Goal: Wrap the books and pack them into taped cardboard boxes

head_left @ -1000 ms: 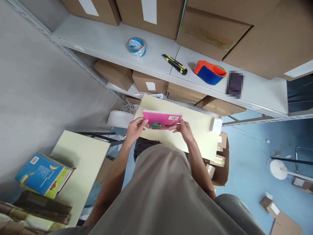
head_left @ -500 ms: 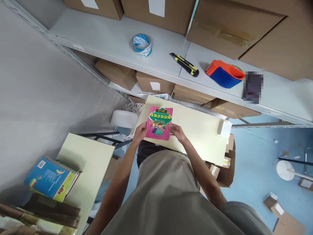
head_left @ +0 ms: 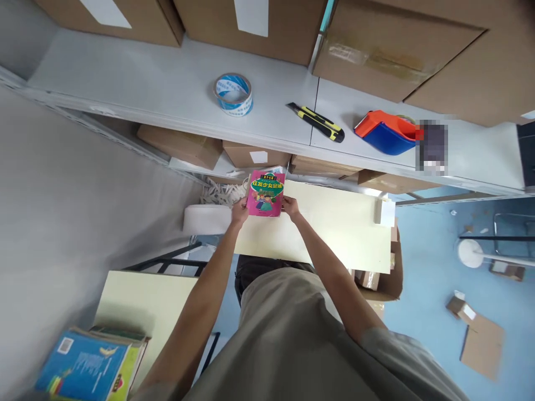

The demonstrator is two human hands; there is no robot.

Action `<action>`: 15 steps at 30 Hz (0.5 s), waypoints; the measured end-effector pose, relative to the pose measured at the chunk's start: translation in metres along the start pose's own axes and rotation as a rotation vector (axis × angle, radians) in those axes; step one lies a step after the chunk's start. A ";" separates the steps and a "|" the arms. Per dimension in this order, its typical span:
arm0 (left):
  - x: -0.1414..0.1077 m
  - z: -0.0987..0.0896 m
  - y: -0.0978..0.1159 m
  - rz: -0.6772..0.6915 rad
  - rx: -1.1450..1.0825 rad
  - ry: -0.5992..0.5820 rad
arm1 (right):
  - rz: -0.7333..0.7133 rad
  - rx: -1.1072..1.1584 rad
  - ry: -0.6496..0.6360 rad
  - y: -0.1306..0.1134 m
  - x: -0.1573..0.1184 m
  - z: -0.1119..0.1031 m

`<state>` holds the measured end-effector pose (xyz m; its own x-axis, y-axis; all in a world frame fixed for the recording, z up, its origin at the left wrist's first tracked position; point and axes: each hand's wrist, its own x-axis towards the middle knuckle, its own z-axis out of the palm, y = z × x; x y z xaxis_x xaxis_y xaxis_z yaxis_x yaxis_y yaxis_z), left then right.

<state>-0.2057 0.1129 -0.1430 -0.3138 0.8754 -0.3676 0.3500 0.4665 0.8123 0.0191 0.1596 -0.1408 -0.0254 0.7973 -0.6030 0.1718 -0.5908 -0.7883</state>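
Note:
A pink children's book [head_left: 266, 194] with a green and yellow title is held up over the left part of the cream table [head_left: 334, 223]. My left hand [head_left: 239, 211] grips its left edge, fingers partly hidden behind the cover. On the opposite edge, my right hand [head_left: 290, 206] is closed with the thumb toward the front. The front cover faces me and the book looks closed.
On the shelf ahead lie a tape roll [head_left: 233, 94], a utility knife [head_left: 316, 122] and an orange-blue tape dispenser [head_left: 388, 132]. Cardboard boxes [head_left: 251, 33] stand behind them. A book stack [head_left: 83, 365] rests on the side table at lower left. A small white box [head_left: 385, 212] sits at the table's right end.
Both hands have carried the book forward, away from my body and toward the shelf. My arms are stretched out further. The camera view has shifted too.

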 end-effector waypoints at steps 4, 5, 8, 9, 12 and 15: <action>0.003 -0.008 -0.015 -0.072 0.069 0.016 | 0.007 -0.134 0.127 0.015 -0.008 -0.017; 0.000 -0.012 -0.021 -0.095 0.091 0.029 | 0.010 -0.179 0.189 0.020 -0.014 -0.027; -0.014 -0.026 -0.043 -0.169 0.164 0.048 | 0.047 -0.332 0.420 0.036 -0.043 -0.064; -0.020 -0.030 -0.051 -0.189 0.186 0.039 | 0.074 -0.381 0.488 0.043 -0.054 -0.075; -0.040 -0.038 -0.070 -0.218 0.230 -0.021 | 0.155 -0.497 0.601 0.060 -0.082 -0.093; -0.049 -0.040 -0.079 -0.208 0.256 -0.058 | 0.181 -0.557 0.594 0.072 -0.095 -0.089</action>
<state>-0.2534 0.0280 -0.1714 -0.3538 0.7602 -0.5449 0.4966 0.6463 0.5793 0.1211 0.0518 -0.1296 0.5461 0.7209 -0.4266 0.5895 -0.6926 -0.4158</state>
